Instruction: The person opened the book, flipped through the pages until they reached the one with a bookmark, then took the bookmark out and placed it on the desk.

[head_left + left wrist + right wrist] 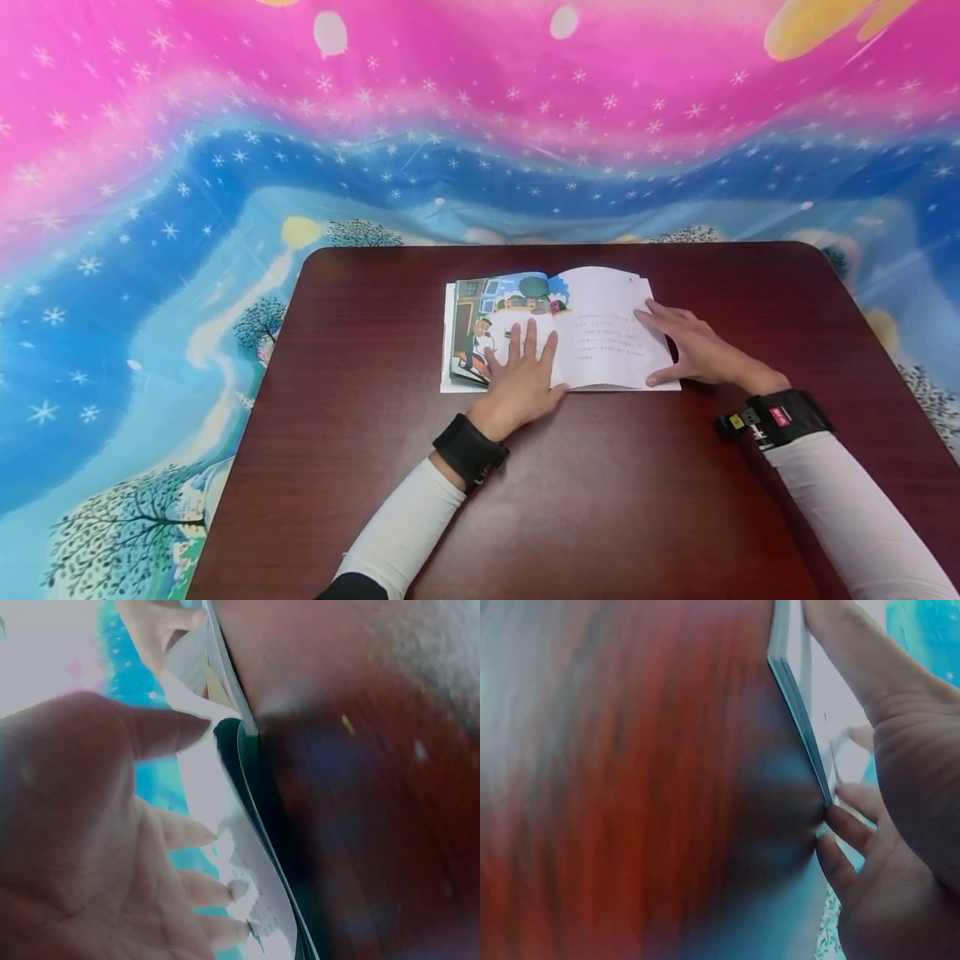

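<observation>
An illustrated book lies spread on the table, with a coloured picture of a street on its left page and lines of print on the right. My left hand rests over the lower part of the left page near the fold, fingers spread. At the right edge is my right hand, its thumb by the lower corner and its fingertips higher along the side. The right wrist view shows the right-hand fingers touching the book's edge. In the left wrist view, the left thumb extends beside the curved pages.
Beneath the book is a dark reddish-brown table with rounded far corners. Behind it hangs a pink and blue cloth printed with snowflakes and trees. Black bands circle both wrists over white sleeves.
</observation>
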`<state>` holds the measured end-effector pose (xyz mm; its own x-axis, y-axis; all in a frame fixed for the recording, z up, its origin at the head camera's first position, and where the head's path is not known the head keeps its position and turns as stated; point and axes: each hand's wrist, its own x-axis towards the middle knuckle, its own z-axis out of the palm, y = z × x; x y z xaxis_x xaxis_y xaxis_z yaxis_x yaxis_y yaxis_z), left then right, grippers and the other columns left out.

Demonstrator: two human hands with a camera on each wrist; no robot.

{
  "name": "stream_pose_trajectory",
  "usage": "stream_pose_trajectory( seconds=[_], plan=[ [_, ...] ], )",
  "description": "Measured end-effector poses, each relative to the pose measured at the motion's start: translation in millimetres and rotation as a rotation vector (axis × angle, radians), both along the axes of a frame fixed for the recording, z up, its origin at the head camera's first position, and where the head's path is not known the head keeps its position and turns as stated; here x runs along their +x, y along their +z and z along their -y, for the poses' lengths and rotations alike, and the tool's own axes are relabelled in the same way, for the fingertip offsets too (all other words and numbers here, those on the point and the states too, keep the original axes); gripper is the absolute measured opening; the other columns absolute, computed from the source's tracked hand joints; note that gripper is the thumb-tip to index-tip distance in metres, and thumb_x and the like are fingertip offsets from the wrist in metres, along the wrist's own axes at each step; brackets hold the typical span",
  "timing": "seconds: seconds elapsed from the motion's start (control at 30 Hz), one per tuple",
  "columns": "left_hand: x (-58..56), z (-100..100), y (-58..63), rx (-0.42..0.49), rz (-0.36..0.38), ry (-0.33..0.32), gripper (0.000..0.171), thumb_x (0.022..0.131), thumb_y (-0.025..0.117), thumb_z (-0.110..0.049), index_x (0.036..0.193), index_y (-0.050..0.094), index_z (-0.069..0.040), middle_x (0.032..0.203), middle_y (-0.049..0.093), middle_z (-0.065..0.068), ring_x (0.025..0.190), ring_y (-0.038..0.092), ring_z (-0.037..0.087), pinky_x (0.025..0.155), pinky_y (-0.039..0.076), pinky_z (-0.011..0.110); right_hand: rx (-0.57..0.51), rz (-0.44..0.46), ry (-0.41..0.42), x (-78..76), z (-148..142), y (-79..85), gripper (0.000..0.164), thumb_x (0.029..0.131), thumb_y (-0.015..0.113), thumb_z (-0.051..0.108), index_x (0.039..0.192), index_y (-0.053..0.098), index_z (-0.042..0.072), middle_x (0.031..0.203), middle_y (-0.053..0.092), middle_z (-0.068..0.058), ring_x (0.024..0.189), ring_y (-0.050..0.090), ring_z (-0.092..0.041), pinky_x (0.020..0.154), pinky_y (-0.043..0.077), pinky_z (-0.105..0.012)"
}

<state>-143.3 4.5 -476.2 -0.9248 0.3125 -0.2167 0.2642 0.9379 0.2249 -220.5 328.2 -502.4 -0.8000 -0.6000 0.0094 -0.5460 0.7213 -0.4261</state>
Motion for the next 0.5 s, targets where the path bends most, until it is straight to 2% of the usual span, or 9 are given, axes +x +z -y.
stream_pose_trajectory(
  seconds=[0.1, 0.2, 0.33, 0.5],
  plan=[
    [0.9, -3, -2.8, 0.029, -0.023, 0.003, 0.103, 0.082, 0.050, -0.074, 0.161, 0.008, -0.021, 0.166, -0.001, 0.015, 0.150, 0.000, 0.040, 0.103, 0.018, 0.076, 0.054, -0.032, -0.073, 0.0, 9, -0.6, 0.128, 0.058, 0.076, 0.070, 0.157, 0.024, 0.007, 0.160, 0.023, -0.023, 0.135, 0.027, -0.044, 0.102, 0.023, -0.069],
    [0.5, -7, -6.0, 0.049, -0.036, 0.021, 0.115, 0.075, 0.052, -0.080, 0.161, 0.003, -0.021, 0.166, -0.001, 0.015, 0.149, 0.003, 0.042, 0.101, 0.018, 0.078, 0.100, -0.031, -0.142, 1.3, 17, 0.3, 0.135, 0.057, 0.071, 0.077, 0.159, 0.015, 0.007, 0.160, 0.023, -0.023, 0.134, 0.028, -0.044, 0.101, 0.024, -0.067],
    [0.1, -13, -6.8, 0.043, -0.035, 0.041, 0.119, 0.073, 0.052, -0.082, 0.161, -0.002, -0.022, 0.166, -0.001, 0.015, 0.148, 0.003, 0.044, 0.100, 0.019, 0.079, 0.142, -0.027, -0.204, 3.1, 24, 0.1, 0.139, 0.057, 0.064, 0.083, 0.160, 0.008, 0.008, 0.159, 0.025, -0.024, 0.132, 0.030, -0.044, 0.099, 0.026, -0.064],
    [0.4, -18, -6.5, 0.031, -0.048, 0.061, 0.116, 0.075, 0.053, -0.078, 0.161, 0.000, -0.022, 0.166, 0.000, 0.015, 0.148, 0.006, 0.046, 0.099, 0.021, 0.079, 0.167, -0.059, -0.246, 4.9, 32, -1.4, 0.140, 0.058, 0.060, 0.086, 0.160, 0.004, 0.007, 0.157, 0.028, -0.025, 0.129, 0.033, -0.045, 0.095, 0.031, -0.062]
  ],
)
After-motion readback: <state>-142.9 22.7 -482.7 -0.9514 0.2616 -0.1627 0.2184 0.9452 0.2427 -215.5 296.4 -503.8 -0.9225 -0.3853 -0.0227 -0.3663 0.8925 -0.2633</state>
